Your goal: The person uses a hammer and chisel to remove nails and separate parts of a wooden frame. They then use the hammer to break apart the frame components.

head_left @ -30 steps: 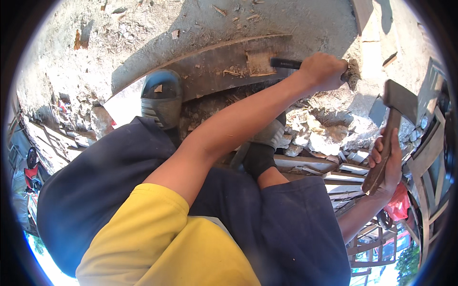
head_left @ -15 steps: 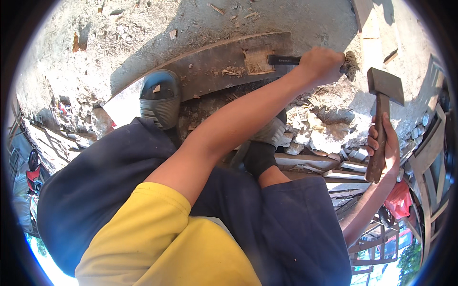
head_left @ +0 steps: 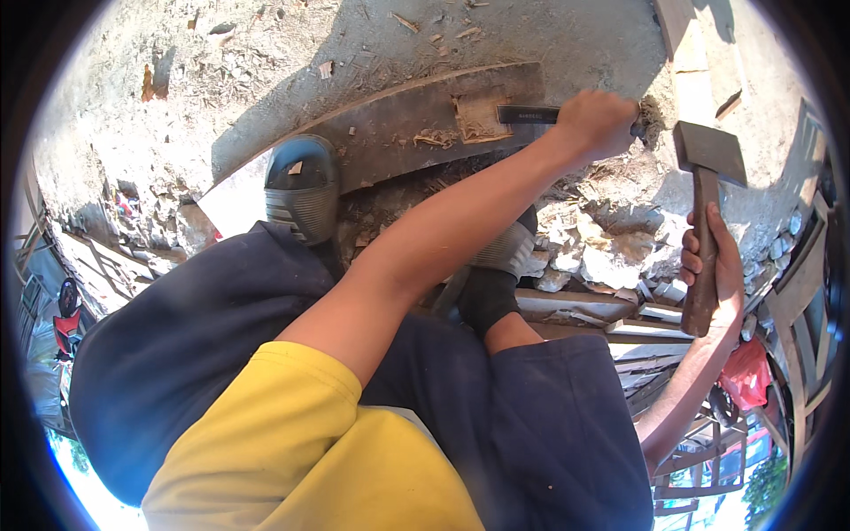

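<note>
Left hand fisted, outstretched; right fingers curled.

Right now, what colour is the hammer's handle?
The hammer's handle is brown; it shows best in the head view.

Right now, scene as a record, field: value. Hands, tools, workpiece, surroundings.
Left hand: closed around the chisel
Right hand: gripping the mallet by its handle
Chisel blade: end over the pale recess; contact unclear
Workpiece: dark wooden board holding that recess
Debris: wood chips beside the recess
Left sandal: appears to rest on the board
Background: red bag, lower right
</note>
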Tool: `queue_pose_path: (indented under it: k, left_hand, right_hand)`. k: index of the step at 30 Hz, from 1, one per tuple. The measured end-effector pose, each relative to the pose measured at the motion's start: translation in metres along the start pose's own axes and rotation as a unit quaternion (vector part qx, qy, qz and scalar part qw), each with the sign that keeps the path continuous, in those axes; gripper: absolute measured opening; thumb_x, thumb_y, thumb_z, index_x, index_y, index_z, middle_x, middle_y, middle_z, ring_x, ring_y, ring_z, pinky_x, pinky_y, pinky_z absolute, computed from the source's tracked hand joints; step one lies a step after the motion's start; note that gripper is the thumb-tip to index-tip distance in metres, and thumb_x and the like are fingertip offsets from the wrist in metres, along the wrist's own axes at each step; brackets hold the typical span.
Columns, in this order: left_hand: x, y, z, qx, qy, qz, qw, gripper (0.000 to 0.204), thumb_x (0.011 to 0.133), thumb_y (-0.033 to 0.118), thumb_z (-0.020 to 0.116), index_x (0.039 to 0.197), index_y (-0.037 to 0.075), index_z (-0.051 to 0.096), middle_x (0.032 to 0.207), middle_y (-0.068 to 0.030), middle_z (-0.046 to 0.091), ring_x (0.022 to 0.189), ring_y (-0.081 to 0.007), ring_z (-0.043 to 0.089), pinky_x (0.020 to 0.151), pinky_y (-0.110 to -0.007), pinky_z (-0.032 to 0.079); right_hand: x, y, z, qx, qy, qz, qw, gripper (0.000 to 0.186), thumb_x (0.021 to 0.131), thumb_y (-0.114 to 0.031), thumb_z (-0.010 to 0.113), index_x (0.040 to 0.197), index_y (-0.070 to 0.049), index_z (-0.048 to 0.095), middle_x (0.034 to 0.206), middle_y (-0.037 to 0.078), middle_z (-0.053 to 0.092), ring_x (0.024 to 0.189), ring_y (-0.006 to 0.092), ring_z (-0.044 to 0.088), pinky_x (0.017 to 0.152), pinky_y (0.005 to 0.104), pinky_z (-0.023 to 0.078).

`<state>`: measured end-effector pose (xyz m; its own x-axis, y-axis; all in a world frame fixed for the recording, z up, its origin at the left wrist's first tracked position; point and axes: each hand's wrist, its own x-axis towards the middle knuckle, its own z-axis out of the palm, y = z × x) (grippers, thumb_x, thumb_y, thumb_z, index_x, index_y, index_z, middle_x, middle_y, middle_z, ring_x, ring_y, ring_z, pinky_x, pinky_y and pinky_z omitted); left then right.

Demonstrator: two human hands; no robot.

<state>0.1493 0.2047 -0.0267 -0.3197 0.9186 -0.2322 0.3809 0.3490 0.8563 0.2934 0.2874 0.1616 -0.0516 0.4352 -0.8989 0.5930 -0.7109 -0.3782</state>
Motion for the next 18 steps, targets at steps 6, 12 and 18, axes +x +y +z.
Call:
queue_pose_path:
  k: [6, 12, 18]
  left_hand:
    - [0.003, 0.003, 0.004, -0.005, 0.009, 0.011, 1.0, 0.022, 0.082, 0.024, 0.058, 0.092, 0.007, 0.066, 0.085, -0.0171, 0.067, 0.083, -0.0355, 0.065, 0.072, -0.046, 0.052]
    - [-0.002, 0.002, -0.003, -0.003, -0.006, -0.02, 1.0, 0.021, 0.082, 0.023, 0.058, 0.092, 0.006, 0.066, 0.086, -0.0165, 0.067, 0.085, -0.0359, 0.065, 0.074, -0.046, 0.052]
    - [-0.002, -0.008, -0.006, -0.013, 0.0, -0.015, 1.0, 0.019, 0.079, 0.02, 0.061, 0.091, 0.006, 0.066, 0.086, -0.0166, 0.067, 0.084, -0.0364, 0.065, 0.075, -0.046, 0.052]
  right_hand:
    - [0.034, -0.03, -0.087, 0.136, -0.002, -0.197, 0.971, 0.026, 0.097, -0.033, 0.053, 0.107, -0.009, 0.05, 0.072, -0.002, 0.047, 0.056, 0.0047, 0.046, 0.045, 0.0165, 0.04]
    - [0.019, 0.013, 0.034, -0.008, 0.021, -0.086, 0.996, 0.034, 0.095, -0.04, 0.055, 0.097, -0.006, 0.049, 0.062, 0.0, 0.047, 0.046, 0.0074, 0.045, 0.04, 0.0213, 0.039]
    - [0.01, -0.015, -0.012, 0.017, -0.002, -0.008, 1.0, 0.031, 0.096, -0.035, 0.052, 0.104, -0.005, 0.053, 0.065, -0.004, 0.048, 0.047, 0.0046, 0.044, 0.04, 0.0185, 0.039]
